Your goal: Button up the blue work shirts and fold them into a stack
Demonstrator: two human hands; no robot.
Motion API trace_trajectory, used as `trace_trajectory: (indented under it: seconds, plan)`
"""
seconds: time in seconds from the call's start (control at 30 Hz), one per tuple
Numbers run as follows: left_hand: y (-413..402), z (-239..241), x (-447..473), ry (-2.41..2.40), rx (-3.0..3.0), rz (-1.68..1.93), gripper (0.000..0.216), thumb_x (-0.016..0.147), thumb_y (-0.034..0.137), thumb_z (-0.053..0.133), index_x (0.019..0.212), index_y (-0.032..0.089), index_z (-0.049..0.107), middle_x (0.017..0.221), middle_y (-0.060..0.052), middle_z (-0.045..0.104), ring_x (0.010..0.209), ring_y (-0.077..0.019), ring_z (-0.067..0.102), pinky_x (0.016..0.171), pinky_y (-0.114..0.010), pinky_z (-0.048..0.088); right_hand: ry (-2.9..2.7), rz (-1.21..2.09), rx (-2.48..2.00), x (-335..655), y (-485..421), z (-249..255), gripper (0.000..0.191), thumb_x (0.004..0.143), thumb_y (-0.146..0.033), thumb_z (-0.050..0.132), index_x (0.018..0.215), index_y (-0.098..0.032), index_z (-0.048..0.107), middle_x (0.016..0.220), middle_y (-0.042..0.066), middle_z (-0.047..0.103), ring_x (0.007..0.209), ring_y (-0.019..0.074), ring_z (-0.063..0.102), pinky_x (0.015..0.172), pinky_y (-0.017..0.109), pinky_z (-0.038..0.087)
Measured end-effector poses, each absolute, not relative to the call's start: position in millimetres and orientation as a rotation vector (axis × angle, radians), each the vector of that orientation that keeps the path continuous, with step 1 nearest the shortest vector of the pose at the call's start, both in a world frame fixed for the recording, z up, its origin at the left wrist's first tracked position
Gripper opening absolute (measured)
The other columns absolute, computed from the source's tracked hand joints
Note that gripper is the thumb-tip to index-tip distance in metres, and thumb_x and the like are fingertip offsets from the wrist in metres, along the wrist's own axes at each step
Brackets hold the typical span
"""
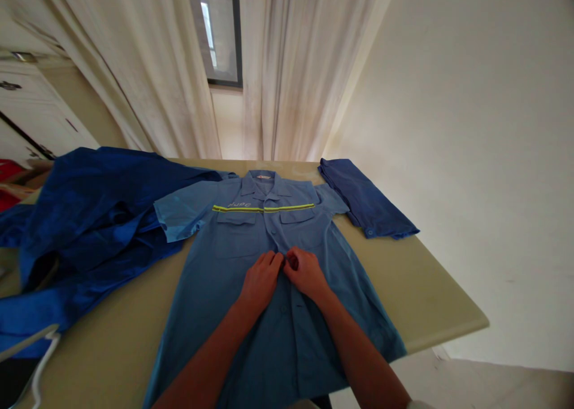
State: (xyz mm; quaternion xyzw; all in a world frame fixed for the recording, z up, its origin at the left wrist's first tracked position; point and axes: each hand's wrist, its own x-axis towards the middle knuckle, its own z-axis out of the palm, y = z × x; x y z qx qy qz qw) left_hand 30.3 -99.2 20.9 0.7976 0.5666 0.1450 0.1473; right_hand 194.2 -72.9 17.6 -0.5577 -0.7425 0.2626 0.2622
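A light blue short-sleeved work shirt (233,235) lies face up, collar at the far end, with a yellow stripe across the chest and two flap pockets. Its front is fastened near the chest, while lower down the button edge and the buttonhole edge lie apart. My left hand (261,279) is closed on the shirt's front edge at mid-placket. Right beside it, my right hand (307,272) pinches the opposite edge, thumb and forefinger curled together. The fingertips of both hands nearly meet; a button between them is hidden.
Darker blue garments (103,211) are heaped on the left of the table (430,301). A folded navy garment (365,197) lies at the far right, near the wall. A white cable (45,361) and a dark flat object are at the lower left. Curtains (300,68) hang behind.
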Motion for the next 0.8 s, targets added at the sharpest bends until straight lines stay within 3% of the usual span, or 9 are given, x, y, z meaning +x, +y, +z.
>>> trace_trajectory:
  seconds: [0.27,0.43,0.73,0.8]
  plan:
    - [-97.1,14.4,26.2,1.601,2.308,0.459,0.019,0.101,0.013,0.045,0.103,0.02,0.063,0.105,-0.007,0.066,0.099,-0.0207,0.064,0.087,-0.032,0.053,-1.993,0.784,-1.498,193.1,-74.5,17.9,0.005,0.085,-0.018,0.064,0.09,-0.018,0.066,0.07,-0.001,0.065,0.064,0.0131,0.059,0.065,0.024,0.04]
    - [-98.0,13.4,27.4,1.609,2.324,0.5,0.02,0.1,0.011,0.044,0.103,0.02,0.062,0.104,-0.007,0.067,0.098,-0.0208,0.063,0.086,-0.033,0.053,-2.024,0.638,-1.57,192.1,-75.6,17.1,0.007,0.084,-0.016,0.064,0.09,-0.018,0.066,0.072,0.001,0.066,0.066,0.0141,0.059,0.067,0.026,0.04]
    - [-98.5,14.5,28.6,1.623,2.273,0.492,0.02,0.101,0.013,0.042,0.103,0.019,0.061,0.103,-0.009,0.067,0.1,-0.0228,0.063,0.087,-0.035,0.052,-1.912,0.926,-1.45,196.2,-73.8,25.6,0.004,0.085,-0.018,0.066,0.084,-0.017,0.069,0.068,0.0,0.068,0.062,0.0124,0.062,0.061,0.022,0.045]
    - [-98.5,15.6,29.0,1.638,2.248,0.489,0.02,0.102,0.014,0.041,0.102,0.019,0.06,0.102,-0.009,0.067,0.098,-0.0229,0.063,0.086,-0.035,0.052,-1.857,1.009,-1.428,197.5,-73.3,25.6,0.015,0.091,-0.023,0.06,0.081,-0.018,0.068,0.066,0.0,0.067,0.058,0.012,0.062,0.059,0.021,0.045]
